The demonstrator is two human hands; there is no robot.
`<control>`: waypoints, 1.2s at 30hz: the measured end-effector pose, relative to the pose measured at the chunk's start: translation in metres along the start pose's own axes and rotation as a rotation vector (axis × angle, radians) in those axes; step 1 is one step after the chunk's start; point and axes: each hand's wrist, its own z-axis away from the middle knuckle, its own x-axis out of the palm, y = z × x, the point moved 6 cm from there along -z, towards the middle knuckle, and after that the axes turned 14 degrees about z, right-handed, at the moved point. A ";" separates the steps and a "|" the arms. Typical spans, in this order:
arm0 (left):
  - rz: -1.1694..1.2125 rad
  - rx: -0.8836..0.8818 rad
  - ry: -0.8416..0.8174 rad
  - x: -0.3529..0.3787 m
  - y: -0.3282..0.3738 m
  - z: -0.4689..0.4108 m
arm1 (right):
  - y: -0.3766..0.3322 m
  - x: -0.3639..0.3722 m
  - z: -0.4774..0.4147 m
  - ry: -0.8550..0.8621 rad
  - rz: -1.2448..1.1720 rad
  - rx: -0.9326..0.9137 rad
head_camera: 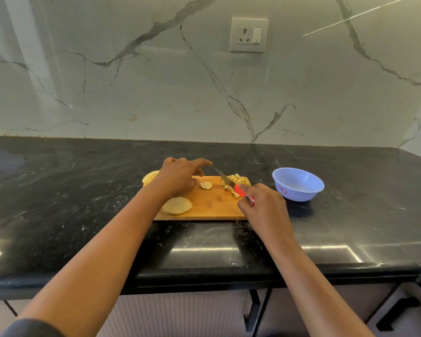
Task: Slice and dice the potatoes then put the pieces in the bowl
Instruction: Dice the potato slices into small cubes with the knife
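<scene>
My right hand [260,203] has its grip closed round the red-handled steel knife [229,182], blade slanting up-left over the rectangular wooden cutting board [212,207] at mid-frame on the black stone worktop [83,190]. My left hand [180,177] sets its fingertips at a small pale potato slice [206,185]; whether that grip pinches it I cannot tell. Diced potato pieces [238,179] lie piled at the board's upper right, large round potato slices [177,205] at its lower left, and the pale blue plastic bowl [298,184] stands apart, right of the board.

On the counter [83,190] lie one wooden cutting board [212,207], one red-handled knife [231,184], one pale blue bowl [298,184], one heap of diced potato [240,179], one small potato slice [206,185] and two stacks of large slices [176,205], their exact number unclear.
</scene>
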 end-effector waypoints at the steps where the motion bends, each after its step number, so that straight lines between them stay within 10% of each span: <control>1: -0.033 0.024 -0.049 0.001 0.002 -0.003 | 0.001 0.000 -0.001 0.008 0.000 -0.001; 7: 0.082 0.049 -0.243 0.007 -0.005 -0.023 | 0.010 0.000 0.000 0.044 0.019 0.039; 36: -0.124 -0.007 -0.037 0.013 0.008 -0.008 | 0.002 0.013 0.004 -0.083 0.042 -0.006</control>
